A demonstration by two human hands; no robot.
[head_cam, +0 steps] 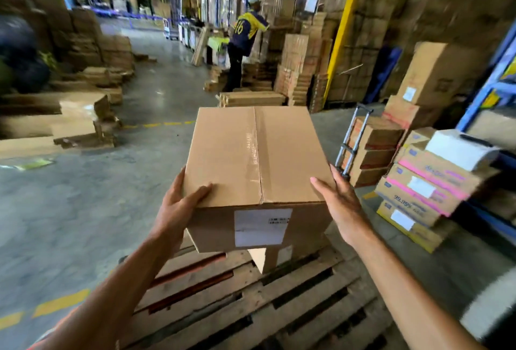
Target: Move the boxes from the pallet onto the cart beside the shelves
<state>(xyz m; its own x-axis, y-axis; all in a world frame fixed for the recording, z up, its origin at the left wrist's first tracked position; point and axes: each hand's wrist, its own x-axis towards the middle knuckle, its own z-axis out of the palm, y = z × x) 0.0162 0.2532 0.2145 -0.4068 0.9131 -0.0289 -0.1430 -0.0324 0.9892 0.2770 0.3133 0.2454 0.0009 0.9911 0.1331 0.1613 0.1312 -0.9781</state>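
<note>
Plain brown box (259, 154), white label (262, 227), weathered wood pallet (279, 307)

"16" on worker's jersey (245, 31)

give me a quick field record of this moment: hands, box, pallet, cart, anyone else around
left hand: left hand grips the near left corner of the box, thumb on top
right hand: right hand lies flat against the right side of the box, fingers straight
box: taped cardboard box, white label on the near face, held above the pallet
pallet: wooden pallet, one smaller box left on it
cart: hand cart to the right, already stacked with boxes
shelves: blue shelf frame at far right
other person: worker in the background, turned away
</note>
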